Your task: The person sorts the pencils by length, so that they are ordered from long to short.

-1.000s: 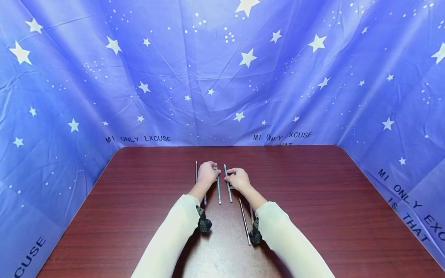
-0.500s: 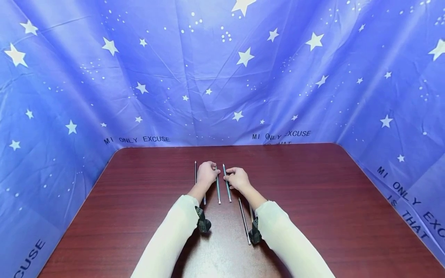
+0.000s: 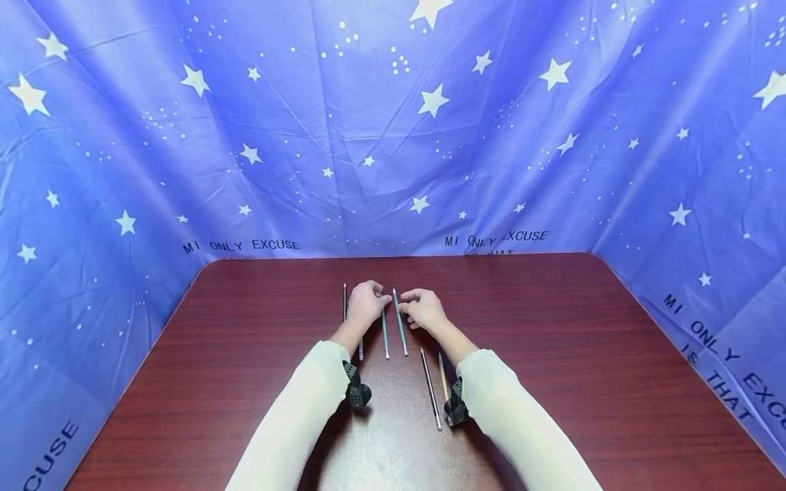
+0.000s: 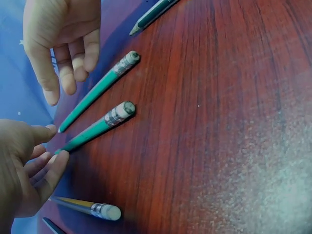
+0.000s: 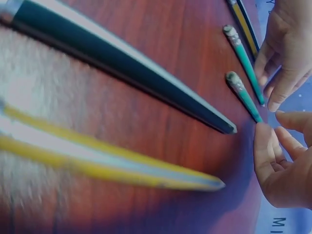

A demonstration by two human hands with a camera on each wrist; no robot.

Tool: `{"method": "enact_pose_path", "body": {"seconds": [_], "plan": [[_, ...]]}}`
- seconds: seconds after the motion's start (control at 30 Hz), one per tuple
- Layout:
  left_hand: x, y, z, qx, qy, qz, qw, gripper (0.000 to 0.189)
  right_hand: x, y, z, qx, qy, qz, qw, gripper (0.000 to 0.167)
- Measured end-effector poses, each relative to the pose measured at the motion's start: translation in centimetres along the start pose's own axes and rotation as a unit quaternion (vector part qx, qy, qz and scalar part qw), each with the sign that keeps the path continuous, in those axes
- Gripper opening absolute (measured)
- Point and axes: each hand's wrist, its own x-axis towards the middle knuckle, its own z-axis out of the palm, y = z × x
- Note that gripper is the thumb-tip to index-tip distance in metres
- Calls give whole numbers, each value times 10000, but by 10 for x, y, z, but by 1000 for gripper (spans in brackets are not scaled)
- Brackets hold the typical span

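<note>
Two green pencils lie side by side on the table, erasers toward me. My left hand (image 3: 366,301) is over the pointed end of the left green pencil (image 3: 385,337); in the left wrist view its thumb and fingers are spread apart around that tip. Just right of the right green pencil (image 3: 401,331) is my right hand (image 3: 425,310), its fingers loosely bent with a gap between thumb and index finger. In the left wrist view nothing shows between those fingers. The left hand hides the left pencil's tip in the head view.
Left of the green pencils lie a dark pencil (image 3: 345,303) and a yellow pencil (image 4: 80,204), partly behind my left hand and wrist. Nearer me on the right are another dark pencil (image 3: 431,389) and a yellow pencil (image 5: 122,161). A star-patterned blue curtain (image 3: 368,136) surrounds the table (image 3: 245,354).
My right hand has come off the right green pencil and shifted slightly right. The left hand's fingers have loosened and lifted a little. Both green pencils stay about where they were.
</note>
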Motion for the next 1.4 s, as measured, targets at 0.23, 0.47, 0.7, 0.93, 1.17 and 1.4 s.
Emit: {"method": "enact_pose_path", "body": {"seconds": [0.23, 0.47, 0.7, 0.93, 1.17, 1.4], "plan": [[-4, 5, -7, -46, 48, 215, 9997, 31, -6, -8, -12, -230, -83, -180, 9995, 31], [-15, 10, -14, -330, -87, 346, 9988, 33, -15, -10, -22, -354, -154, -176, 9991, 32], [-29, 13, -16, -679, -335, 608, 9953, 31, -27, -9, -37, -530, -229, -306, 9979, 34], [-44, 17, -15, -1153, -887, 496, 9881, 35, -40, -6, -54, -873, -276, -355, 9952, 33], [-60, 24, -17, -1341, -1252, 489, 9818, 38, -52, 1, -70, -1237, -332, -508, 9905, 31], [-72, 27, -15, -1243, -1422, 629, 9800, 36, -67, 10, -81, -1423, -585, -548, 9866, 27]]}}
